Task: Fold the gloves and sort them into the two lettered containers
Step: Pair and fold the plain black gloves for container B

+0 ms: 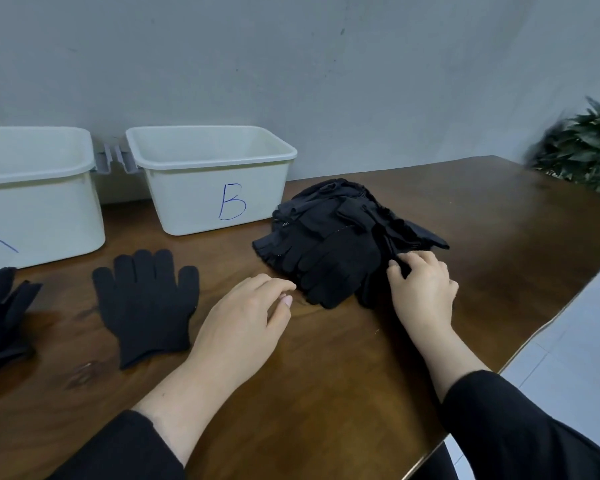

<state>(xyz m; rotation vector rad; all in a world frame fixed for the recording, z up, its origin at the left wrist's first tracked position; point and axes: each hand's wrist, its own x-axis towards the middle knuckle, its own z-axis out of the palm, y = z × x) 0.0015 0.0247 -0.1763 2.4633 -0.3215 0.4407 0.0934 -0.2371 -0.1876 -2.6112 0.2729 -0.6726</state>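
The right hand (421, 289) is down at the near right edge of a heap of black gloves (340, 237), its fingers curled into the fabric and pinching a fold of it. The left hand (246, 313) hangs just above the wooden table (326, 375), just left of the heap's near edge, fingers loosely bent with thumb and forefinger close together, holding nothing. Both arms come in from the near side in black sleeves. To the left of that hand a single black glove (146, 306) lies flat, palm down, fingers pointing away toward the far wall. Farther left, at the edge of view, a second dark bundle of gloves (0, 313) sits on the table. Along the far side stand two pale plastic bins side by side: the one marked B (208, 181) just left of the heap, and the other bin (35, 199) beyond it to the left, its blue letter only partly in view. A leafy plant (586, 147) sits at the far right corner.
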